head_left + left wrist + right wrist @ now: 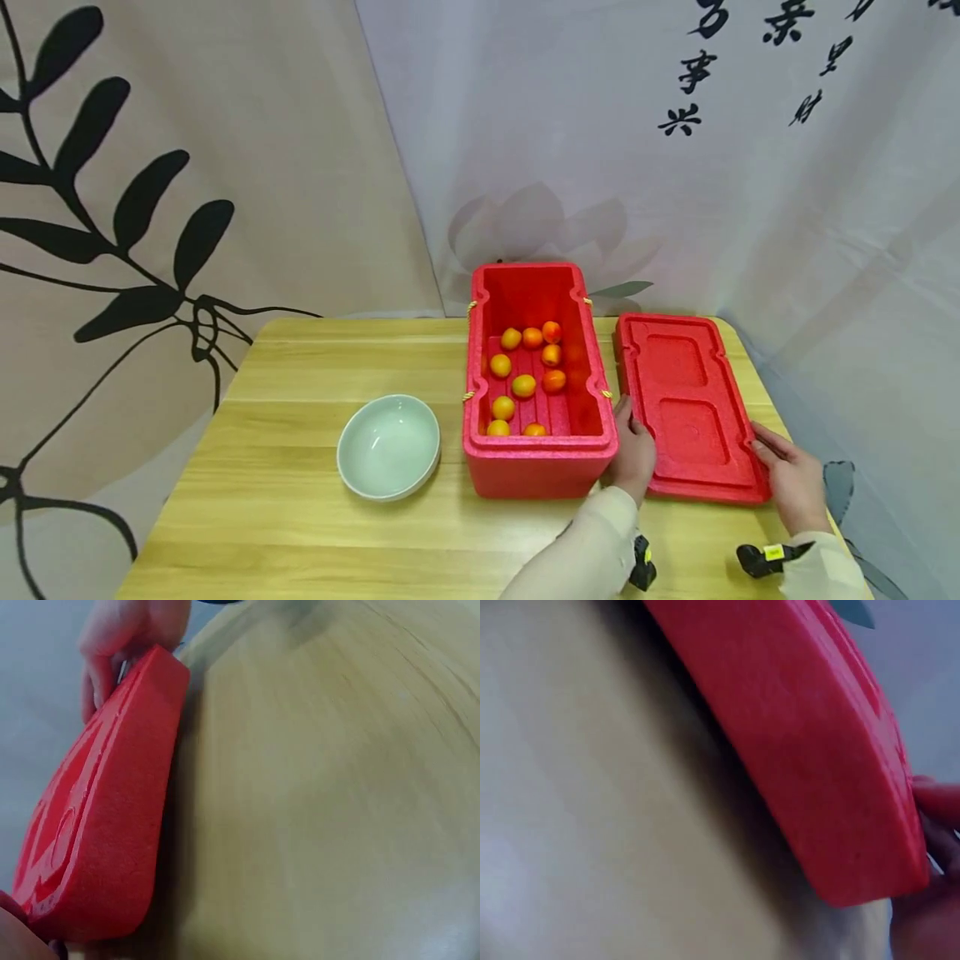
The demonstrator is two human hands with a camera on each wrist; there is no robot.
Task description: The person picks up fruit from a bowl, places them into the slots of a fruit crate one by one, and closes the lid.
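Note:
A red foam lid point(690, 400) with two recessed panels lies on the right of the table, inner or outer face up, I cannot tell which. My left hand point(633, 454) holds its left edge, close beside the red foam box point(536, 475). On the opposite edge, my right hand point(795, 483) grips the lid with the thumb on top. In the left wrist view the lid point(112, 825) shows its thick side, with a dark shadow beneath. The right wrist view has the lid's side point(802, 750) and the right hand's fingers point(937, 802) at its edge.
Inside the uncovered box are several small yellow and orange-red fruits point(523, 386). A pale green bowl point(388, 448) stands left of the box on the wooden table point(300, 500). Behind hangs a printed cloth point(315, 167), close to the table's back edge.

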